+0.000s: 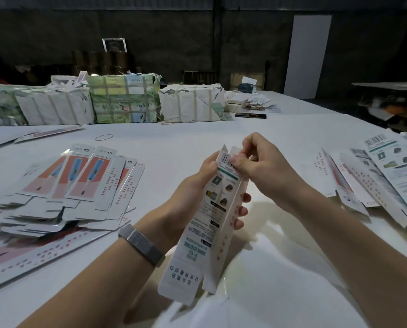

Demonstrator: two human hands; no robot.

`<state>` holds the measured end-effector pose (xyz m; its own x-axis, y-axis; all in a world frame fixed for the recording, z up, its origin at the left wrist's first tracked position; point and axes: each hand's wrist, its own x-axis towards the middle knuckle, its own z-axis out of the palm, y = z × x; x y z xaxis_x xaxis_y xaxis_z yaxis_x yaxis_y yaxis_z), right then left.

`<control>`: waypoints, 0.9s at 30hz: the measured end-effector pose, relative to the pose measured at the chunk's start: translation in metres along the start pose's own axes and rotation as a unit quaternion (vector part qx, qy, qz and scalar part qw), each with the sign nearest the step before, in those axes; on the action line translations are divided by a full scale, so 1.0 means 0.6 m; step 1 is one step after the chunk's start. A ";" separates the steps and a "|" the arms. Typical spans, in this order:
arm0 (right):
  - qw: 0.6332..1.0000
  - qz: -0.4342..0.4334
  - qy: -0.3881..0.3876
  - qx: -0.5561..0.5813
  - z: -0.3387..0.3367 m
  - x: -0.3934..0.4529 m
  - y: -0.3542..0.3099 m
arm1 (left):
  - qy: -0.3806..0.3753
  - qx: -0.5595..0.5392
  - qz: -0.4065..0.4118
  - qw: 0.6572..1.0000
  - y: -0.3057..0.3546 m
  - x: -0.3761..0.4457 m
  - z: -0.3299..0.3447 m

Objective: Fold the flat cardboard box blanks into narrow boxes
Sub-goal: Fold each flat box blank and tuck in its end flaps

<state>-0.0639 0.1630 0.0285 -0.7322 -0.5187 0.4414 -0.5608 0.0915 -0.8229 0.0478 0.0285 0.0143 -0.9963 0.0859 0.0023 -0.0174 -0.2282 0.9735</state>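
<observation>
A person is holding one narrow box (208,223) up above the white table (280,268), near the middle of the scene, tilted so that its far end is leaning to the right and its near end is hanging low towards the body; the box is partly formed, with its printed face turned up and its near flap (180,284) standing open. The left hand (193,185) is gripping the box around its middle, the thumb lying along the left edge and the fingers (241,210) curling round the right side from behind; a grey woven band (141,245) is sitting on that wrist. The right hand (259,159) is working at the far end of the box, its fingers curled and pinching the small end flap (233,153) beside the barcode; how far that flap is tucked I cannot tell, as the fingertips are blurring there.

To the left on the table a loose heap of flat blanks (79,185) is lying, showing orange and blue prints; to the right another spread of flat blanks (387,169) is fanning out, showing barcodes and grey text. A rubber band (103,137) is lying on the table beyond the left heap; at the far edge wrapped paper bundles (124,102) are standing in a row, with a tissue box (247,87) farther right.
</observation>
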 end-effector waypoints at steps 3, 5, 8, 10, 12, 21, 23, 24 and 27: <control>1.000 -0.001 -0.011 0.019 -0.011 0.002 -0.006 | 0.048 0.060 0.035 0.996 -0.008 0.004 0.008; 0.999 -0.005 -0.016 0.039 -0.015 0.000 -0.007 | 0.072 0.074 0.042 0.994 -0.012 0.006 0.014; 0.999 -0.023 -0.008 0.045 -0.012 -0.005 -0.009 | 0.094 0.081 0.058 0.991 -0.014 0.006 0.018; 0.998 -0.045 0.021 0.047 -0.006 -0.008 -0.010 | 0.111 0.087 0.079 0.987 -0.014 0.006 0.021; 0.994 -0.065 0.062 0.054 0.001 -0.011 -0.012 | 0.128 0.083 0.100 0.983 -0.014 0.006 0.024; 0.984 -0.048 0.043 0.168 0.046 -0.032 -0.008 | 0.194 0.044 0.177 0.964 -0.014 0.009 0.022; 0.984 -0.058 0.039 0.162 0.046 -0.032 -0.008 | 0.193 0.037 0.175 0.965 -0.014 0.009 0.022; 0.983 -0.056 0.038 0.168 0.045 -0.031 -0.009 | 0.193 0.035 0.175 0.965 -0.015 0.009 0.023; 0.980 -0.040 0.033 0.191 0.041 -0.030 -0.008 | 0.186 0.029 0.175 0.966 -0.016 0.011 0.023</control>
<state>-0.0386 0.1512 0.0156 -0.7226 -0.4533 0.5219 -0.4414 -0.2784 -0.8530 0.0426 0.0448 0.0080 -0.9021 -0.3430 0.2618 0.3198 -0.1242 0.9393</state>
